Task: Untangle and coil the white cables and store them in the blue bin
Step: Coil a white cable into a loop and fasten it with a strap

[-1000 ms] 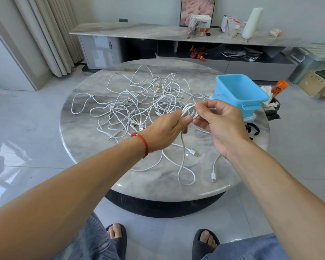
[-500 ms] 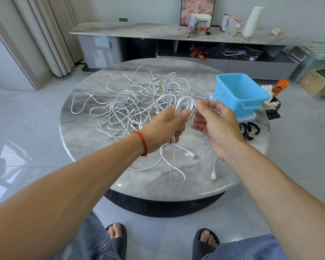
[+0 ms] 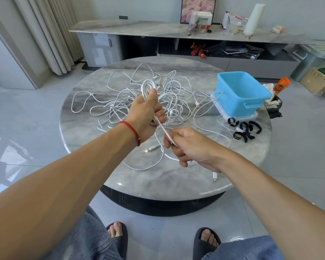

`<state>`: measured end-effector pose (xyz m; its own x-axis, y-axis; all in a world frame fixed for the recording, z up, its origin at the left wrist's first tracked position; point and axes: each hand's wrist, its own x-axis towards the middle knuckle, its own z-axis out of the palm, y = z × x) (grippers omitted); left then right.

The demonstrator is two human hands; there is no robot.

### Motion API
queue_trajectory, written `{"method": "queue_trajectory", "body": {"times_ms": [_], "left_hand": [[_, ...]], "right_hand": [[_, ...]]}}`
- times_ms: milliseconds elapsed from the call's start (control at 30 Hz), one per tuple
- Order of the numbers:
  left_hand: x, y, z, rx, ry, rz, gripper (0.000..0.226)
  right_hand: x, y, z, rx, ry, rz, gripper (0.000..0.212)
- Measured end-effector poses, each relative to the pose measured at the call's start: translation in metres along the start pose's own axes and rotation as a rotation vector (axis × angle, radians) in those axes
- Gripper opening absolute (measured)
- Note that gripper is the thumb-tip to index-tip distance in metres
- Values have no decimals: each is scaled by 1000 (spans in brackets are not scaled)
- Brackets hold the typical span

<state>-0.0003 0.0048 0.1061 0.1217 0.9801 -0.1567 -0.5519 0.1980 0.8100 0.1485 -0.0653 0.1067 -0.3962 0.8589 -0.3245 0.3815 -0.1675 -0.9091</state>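
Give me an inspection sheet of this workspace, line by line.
Surface: round marble table, glossy.
Job's things: blue bin at the table's right, nothing seen inside; partly wound coil of white cable.
Clutter: black straps in front of the bin.
Grippers: left hand shut on the coil; right hand pinching the cable's free run.
Cables: tangled white pile mid-table; loose plug near the front edge.
Surroundings: long console behind; curtains at left.

A tangle of white cables lies at the centre of the round grey marble worktop. The blue plastic bin stands on the worktop to its right. Black strap loops lie in front of the bin.
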Motion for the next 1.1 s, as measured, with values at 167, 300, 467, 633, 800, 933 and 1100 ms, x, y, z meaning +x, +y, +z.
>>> {"method": "queue_trajectory", "body": {"times_ms": [167, 300, 467, 633, 800, 933, 1100], "left_hand": [[0, 6, -3, 85, -85, -72, 37], [-1, 8, -9, 202, -185, -121, 37], [-6, -3, -3, 357, -258, -145, 34], [-12, -12, 3, 494, -255, -77, 31], [-13, -15, 5, 527, -261, -122, 26], [-16, -16, 5, 586, -327, -93, 34], [-17, -17, 1, 649, -409, -130, 38]], "right_hand": [[4, 1, -16, -182, 114, -65, 51], [1, 1, -36, -320, 190, -132, 35], [4, 5, -38, -530, 413, -278, 25], [5, 4, -35, -554, 468, -365, 25], [6, 4, -33, -529, 460, -418, 25], [6, 3, -32, -557, 446, -441, 19], [3, -2, -36, -595, 429, -381, 20]]}}
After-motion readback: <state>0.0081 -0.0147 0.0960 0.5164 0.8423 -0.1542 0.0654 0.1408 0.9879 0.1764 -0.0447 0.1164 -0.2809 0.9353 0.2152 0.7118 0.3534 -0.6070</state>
